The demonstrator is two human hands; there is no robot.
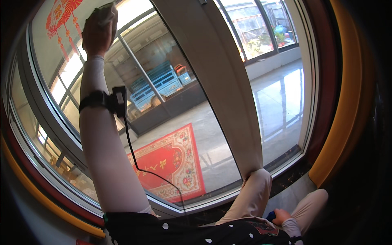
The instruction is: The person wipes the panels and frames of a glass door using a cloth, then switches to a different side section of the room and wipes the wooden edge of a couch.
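My left hand [97, 39] is raised at the upper left, in front of a glass door panel [211, 147]. A crumpled grey cloth [105, 13] is bunched in it, at or against the glass; I cannot tell how firmly it touches. Low at the right, my right hand [281, 216] rests beside my thigh, closed around a dark blue item [271, 216], mostly hidden and perhaps a cloth. Red paper-cut style decorations [62, 18] with hanging tassels show on the glass next to my left hand.
A wide door frame post [214, 61] stands near my knee [260, 180]. Beyond the glass lie a red floral mat [165, 162] and a blue cargo tricycle [159, 84]. A black cable [153, 173] runs from the device [120, 101] strapped to my left forearm. Yellow trim [346, 101] edges the doorway.
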